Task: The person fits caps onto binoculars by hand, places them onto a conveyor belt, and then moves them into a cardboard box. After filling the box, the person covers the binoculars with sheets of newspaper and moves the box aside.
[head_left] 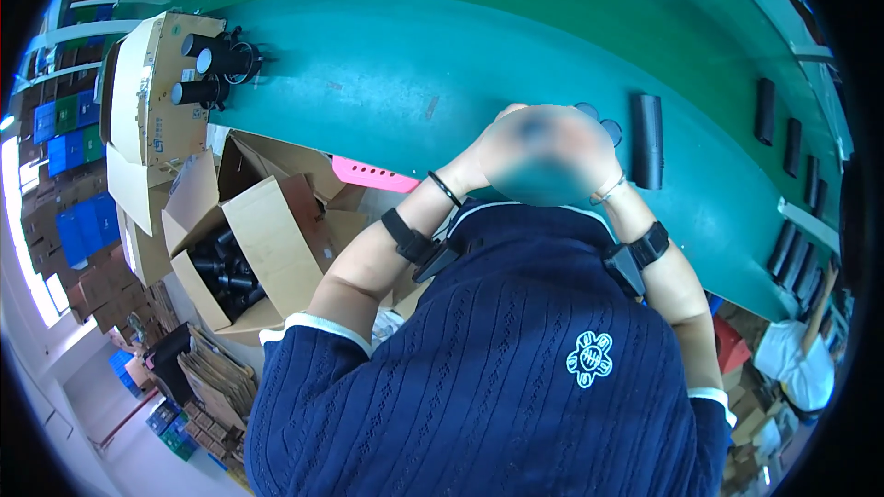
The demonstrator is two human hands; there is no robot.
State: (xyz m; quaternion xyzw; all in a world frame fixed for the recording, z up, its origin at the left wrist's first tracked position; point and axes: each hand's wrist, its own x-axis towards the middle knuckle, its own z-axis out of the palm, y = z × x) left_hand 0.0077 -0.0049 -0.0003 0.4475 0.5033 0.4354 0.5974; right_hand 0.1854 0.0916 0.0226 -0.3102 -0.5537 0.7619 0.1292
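My left hand [505, 152] and my right hand [587, 158] are pressed together over the near edge of the green belt [387, 83]. Both are blurred, so I cannot tell what, if anything, they hold. A black cylinder [647, 141] lies on the belt just right of my right hand. Two small dark round parts [603, 124] peek out behind the hands. Each forearm carries a black strap with a small device, and each wrist a thin bracelet.
Three black tubes [214, 66] lie on a cardboard box [152, 101] at the belt's far left. An open carton [262, 239] of black parts stands at my left, beside a pink strip [373, 175]. More black cylinders [764, 110] lie at the right. A co-worker [796, 359] stands at lower right.
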